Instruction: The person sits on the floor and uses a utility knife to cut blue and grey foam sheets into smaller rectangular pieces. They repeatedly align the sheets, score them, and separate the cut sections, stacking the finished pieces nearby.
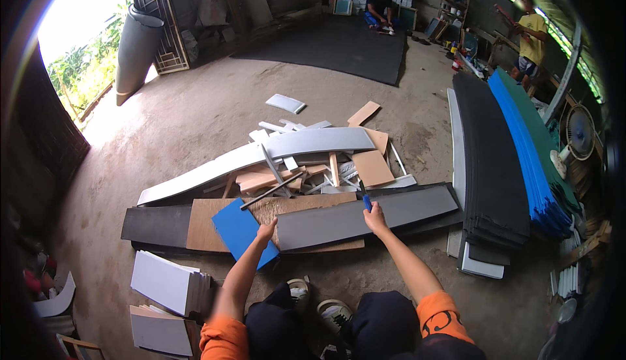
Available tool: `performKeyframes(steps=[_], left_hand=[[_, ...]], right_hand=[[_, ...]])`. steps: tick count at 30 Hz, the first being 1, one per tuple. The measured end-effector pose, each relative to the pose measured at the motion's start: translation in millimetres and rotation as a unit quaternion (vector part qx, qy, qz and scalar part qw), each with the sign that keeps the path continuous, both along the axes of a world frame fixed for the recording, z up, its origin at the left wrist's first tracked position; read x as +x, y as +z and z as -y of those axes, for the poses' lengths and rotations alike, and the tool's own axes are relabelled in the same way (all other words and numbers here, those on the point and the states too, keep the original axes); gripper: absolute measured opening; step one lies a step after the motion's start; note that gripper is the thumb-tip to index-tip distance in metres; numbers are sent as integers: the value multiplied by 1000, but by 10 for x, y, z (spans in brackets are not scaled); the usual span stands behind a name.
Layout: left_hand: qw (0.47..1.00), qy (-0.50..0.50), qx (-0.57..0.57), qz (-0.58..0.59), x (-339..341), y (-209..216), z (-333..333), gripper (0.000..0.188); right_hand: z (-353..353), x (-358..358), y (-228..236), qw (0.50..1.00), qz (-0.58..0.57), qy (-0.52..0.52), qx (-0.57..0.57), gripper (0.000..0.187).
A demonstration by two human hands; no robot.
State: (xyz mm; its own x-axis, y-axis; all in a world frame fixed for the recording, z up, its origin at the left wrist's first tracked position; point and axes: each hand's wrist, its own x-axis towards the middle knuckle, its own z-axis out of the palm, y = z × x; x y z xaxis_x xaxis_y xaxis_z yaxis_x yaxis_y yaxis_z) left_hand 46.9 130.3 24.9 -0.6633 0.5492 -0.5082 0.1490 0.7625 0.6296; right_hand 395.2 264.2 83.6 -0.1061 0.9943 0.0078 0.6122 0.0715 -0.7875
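Across the low work surface in front of me lies a long dark grey foam strip [398, 210]. My left hand [265, 231] is closed at its left end, where the fingers seem to grip the edge. Upright in my right hand [375, 219] is a cutter knife [365, 197] with a blue handle, held over the strip's far edge. Under the strip is a brown wooden board [212, 222]. A blue foam sheet [231, 226] lies tilted beneath my left forearm, and a thin dark bar [272, 191] rests with one end on it.
Beyond the board sits a heap of white and tan offcuts [313, 171] with a long white strip [280, 147] across it. Tall foam stacks [489, 151] stand at right, beside a fan [579, 132]. White stacked pieces [166, 282] lie near left. Two people are farther back.
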Motion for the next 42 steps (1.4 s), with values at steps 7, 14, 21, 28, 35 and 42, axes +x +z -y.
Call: performKeyframes(steps=[7,14,21,28,35,42], left_hand=[[974,91,-156,-137,308,-216,283,98],[946,196,-188,-179,258,-151,468,108],[916,296,-226,-148,193,-145,559,116],[951,241,-117,-152,203,-7,851,89],[949,270,44,-159,233,331,795,52],[883,249,343,203,739,905,177,34]], right_hand=[[321,-302,-970,977,127,165,-37,77],[535,-595,-833,964,220,152,2,89],[516,-615,-811,962,214,167,13,88],[528,-583,-768,954,239,179,10,87],[425,-345,-835,953,268,123,67,48],[41,-68,-474,984,156,81,-13,60]])
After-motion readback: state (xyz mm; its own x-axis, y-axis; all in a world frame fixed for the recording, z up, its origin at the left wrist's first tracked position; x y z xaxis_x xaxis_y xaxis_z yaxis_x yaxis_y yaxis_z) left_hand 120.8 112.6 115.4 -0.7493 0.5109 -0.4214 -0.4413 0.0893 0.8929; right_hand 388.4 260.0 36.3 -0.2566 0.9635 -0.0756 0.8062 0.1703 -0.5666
